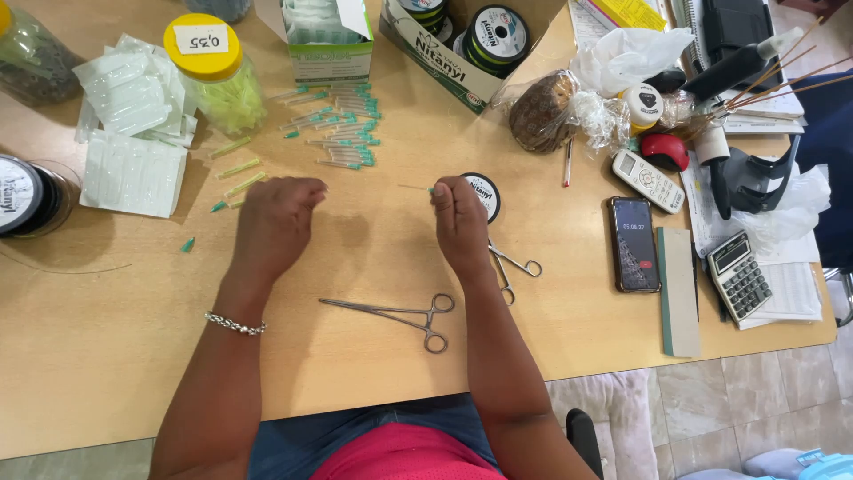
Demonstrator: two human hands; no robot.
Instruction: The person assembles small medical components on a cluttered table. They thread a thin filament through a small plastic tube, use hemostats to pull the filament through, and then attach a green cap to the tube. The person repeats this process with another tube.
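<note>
At the far left of the frame a black spool sits on the bench, with flat clear packets beside it, many of them opened. Right of these stands a yellow-lidded jar of yellowish tubes, and a few such tubes lie loose below it.

In the upper middle, a heap of green-hubbed needles lies in rows, seemingly a finished or sorted batch, though which cannot be told.

Left of centre the left hand is closed into a loose fist, fingers pinched together; whatever they hold is too fine to make out. Just right of centre the right hand is likewise curled shut, pinching a thin needle with a green hub that points toward the left hand. A judgement: one piece is in work between the hands, and a fair stock is already laid out.

Below the hands a pair of forceps lies untouched, a second pair by the right wrist. Farther right lie a phone and a calculator.
</note>
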